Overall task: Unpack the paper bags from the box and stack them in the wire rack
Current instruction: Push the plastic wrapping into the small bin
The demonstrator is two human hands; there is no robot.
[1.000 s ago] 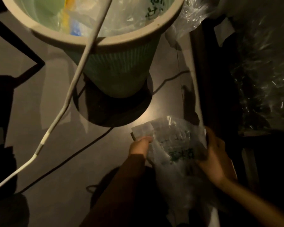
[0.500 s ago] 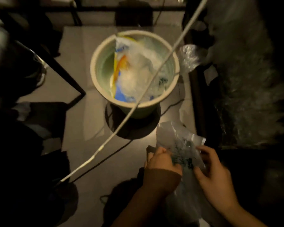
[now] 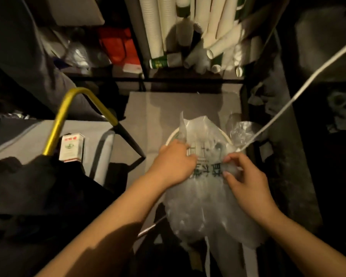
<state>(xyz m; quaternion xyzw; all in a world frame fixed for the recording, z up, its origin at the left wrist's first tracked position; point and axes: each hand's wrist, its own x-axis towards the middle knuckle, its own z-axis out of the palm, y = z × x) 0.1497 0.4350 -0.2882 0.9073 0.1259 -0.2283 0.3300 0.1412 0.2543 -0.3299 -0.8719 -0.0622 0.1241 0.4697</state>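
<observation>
9 o'clock: carton (image 3: 71,146), red writing and green emblem, too small to read.
Centre: left hand (image 3: 174,164), fingers curled, pinching the wrapper (image 3: 206,196).
5 o'clock: wrapper, clear plastic, held over the bin (image 3: 171,136); dark green characters, partly covered, unreadable.
4 o'clock: right hand (image 3: 246,176), fingertips pinching the same wrapper.
Step, by judgement: discarding packing.
Next: let it drop into the bin, then reach for paper bags. No bags, box or rack plainly identified.

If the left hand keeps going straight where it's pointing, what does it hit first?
The left hand grips the clear plastic bag, so that bag comes first. Just beyond it lies the bin rim, probably lower down; depth is unclear.
</observation>
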